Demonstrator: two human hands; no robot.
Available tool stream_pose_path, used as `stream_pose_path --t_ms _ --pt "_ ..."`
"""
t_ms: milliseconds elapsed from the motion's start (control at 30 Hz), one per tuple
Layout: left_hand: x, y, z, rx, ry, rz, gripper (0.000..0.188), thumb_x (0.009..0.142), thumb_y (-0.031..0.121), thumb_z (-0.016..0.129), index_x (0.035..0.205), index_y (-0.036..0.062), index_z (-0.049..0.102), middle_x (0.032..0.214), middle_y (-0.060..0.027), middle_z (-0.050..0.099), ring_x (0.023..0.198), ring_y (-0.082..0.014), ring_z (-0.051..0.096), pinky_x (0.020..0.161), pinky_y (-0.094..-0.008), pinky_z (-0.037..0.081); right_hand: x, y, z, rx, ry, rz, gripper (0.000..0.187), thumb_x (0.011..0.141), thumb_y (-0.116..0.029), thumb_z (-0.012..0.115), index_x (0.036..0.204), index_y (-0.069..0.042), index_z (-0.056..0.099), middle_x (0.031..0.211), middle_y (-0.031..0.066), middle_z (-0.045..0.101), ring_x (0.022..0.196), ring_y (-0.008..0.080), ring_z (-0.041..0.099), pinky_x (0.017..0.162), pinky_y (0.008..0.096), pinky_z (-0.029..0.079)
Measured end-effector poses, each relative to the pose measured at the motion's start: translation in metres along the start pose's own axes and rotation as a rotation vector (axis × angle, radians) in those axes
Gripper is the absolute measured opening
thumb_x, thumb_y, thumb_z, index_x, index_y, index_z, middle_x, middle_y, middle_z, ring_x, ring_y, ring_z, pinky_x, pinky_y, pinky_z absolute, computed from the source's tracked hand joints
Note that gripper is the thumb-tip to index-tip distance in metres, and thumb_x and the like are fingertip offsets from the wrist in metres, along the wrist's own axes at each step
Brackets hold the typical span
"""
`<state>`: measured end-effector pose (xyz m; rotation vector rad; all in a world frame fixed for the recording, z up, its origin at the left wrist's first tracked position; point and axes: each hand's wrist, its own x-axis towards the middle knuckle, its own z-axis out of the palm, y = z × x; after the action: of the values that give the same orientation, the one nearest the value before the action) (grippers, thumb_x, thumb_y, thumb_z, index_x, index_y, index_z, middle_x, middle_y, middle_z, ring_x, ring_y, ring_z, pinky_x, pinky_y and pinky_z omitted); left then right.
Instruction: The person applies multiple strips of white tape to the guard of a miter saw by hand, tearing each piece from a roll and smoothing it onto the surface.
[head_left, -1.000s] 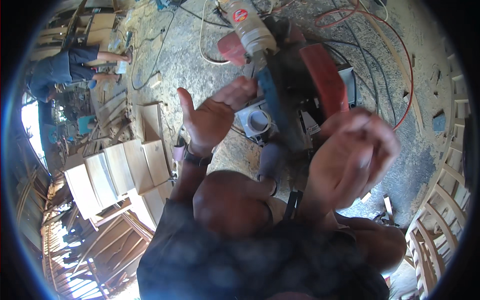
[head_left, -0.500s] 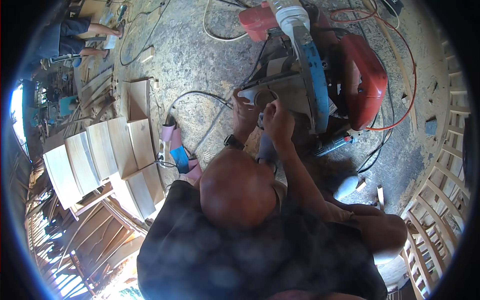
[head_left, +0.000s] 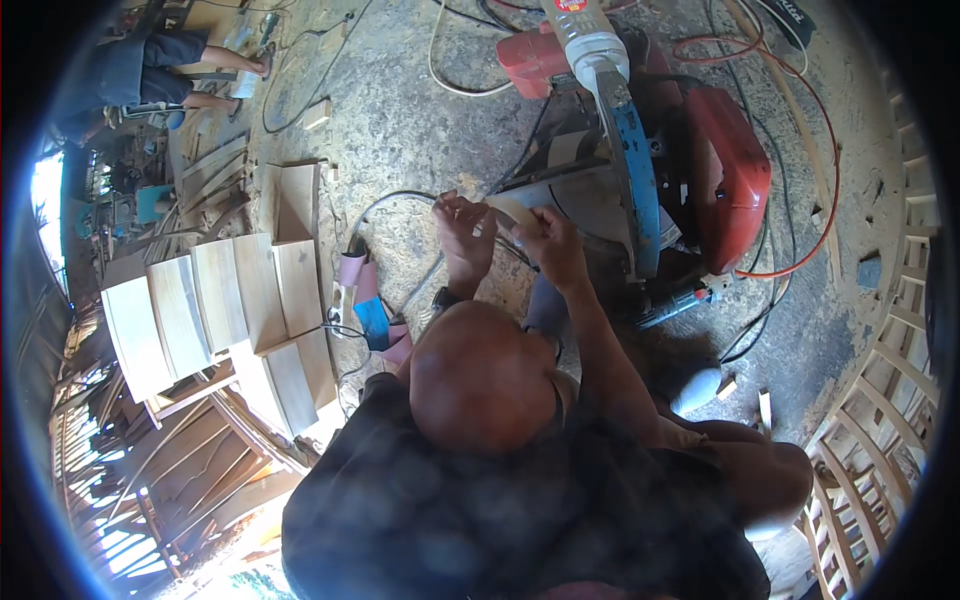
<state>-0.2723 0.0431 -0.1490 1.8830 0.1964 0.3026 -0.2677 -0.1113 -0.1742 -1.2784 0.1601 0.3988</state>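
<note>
Held in my right hand is a pale ring-shaped roll, apparently tape, now seen nearly edge-on. My right fingers are closed on its right side. Just left of the roll is my left hand, its fingers curled but apart; a small pale bit shows between them, too small to name. Directly beyond both hands stands a power saw with a red housing, a blue blade guard and a grey metal base. A clear plastic bottle is attached at its far end.
Pale wooden boxes stand at left, with wood offcuts behind them. Pink and blue wrapped pieces lie by a black cable. An orange hose curves at right, near slatted wooden frames. Another person's legs show far left.
My hands have drawn slightly apart, the left moving leftward off the saw's base. The roll has turned from showing its round hole to nearly edge-on. The whole view has shifted a little.
</note>
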Motion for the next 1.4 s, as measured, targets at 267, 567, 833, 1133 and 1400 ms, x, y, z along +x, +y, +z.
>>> stream_pose_path --t_ms 267,567,833,1133,1400 --pt "0.028 0.07 -0.033 -0.394 -0.09 -0.426 0.027 0.095 0.009 0.064 0.119 -0.0029 0.059 0.103 -0.0068 0.065 0.093 -0.0127 0.062 0.084 -0.0271 0.05 -0.013 -0.057 0.029 -0.46 -0.074 -0.592 0.03 0.078 -0.017 0.076 0.103 -0.003 0.067 0.097 0.0158 0.069 0.096 0.0357 0.063 0.086 0.0453 0.047" --pt "0.041 0.147 -0.062 -0.549 -0.313 -0.275 0.06 0.087 0.0 0.065 0.142 -0.0007 0.043 0.112 -0.0117 0.065 0.097 -0.0167 0.061 0.09 -0.0324 0.05 -0.02 -0.139 0.036 -0.034 0.31 -0.709 0.024 0.097 -0.02 0.057 0.111 -0.001 0.064 0.108 0.0158 0.065 0.099 0.0293 0.063 0.092 0.0415 0.046" --pt "0.041 0.144 -0.077 -0.404 -0.211 -0.155 0.046 0.094 0.009 0.059 0.137 -0.0048 0.049 0.133 -0.0148 0.058 0.126 -0.0242 0.053 0.111 -0.0397 0.039 -0.014 -0.144 0.039 -0.082 -0.245 -0.331 0.027 0.096 -0.026 0.06 0.102 0.0 0.061 0.084 0.0141 0.065 0.077 0.0209 0.061 0.071 0.0362 0.047" --pt "0.036 0.151 -0.074 0.019 -0.126 -0.23 0.035 0.096 0.027 0.068 0.115 -0.0022 0.065 0.105 -0.0081 0.07 0.1 -0.0129 0.063 0.09 -0.0274 0.049 -0.018 -0.132 0.058 -0.17 -0.238 -0.494 0.027 0.093 -0.025 0.062 0.106 -0.001 0.06 0.088 0.0218 0.067 0.082 0.0405 0.067 0.07 0.0443 0.05" --pt "0.048 0.174 -0.049 0.392 -0.12 0.058 0.014 0.095 0.01 0.063 0.104 0.0002 0.067 0.092 -0.0087 0.072 0.086 -0.0152 0.068 0.079 -0.03 0.053 -0.001 -0.141 0.03 -0.207 -0.308 -0.425 0.03 0.095 -0.026 0.059 0.111 -0.001 0.061 0.094 0.0219 0.069 0.089 0.04 0.069 0.076 0.0437 0.053"
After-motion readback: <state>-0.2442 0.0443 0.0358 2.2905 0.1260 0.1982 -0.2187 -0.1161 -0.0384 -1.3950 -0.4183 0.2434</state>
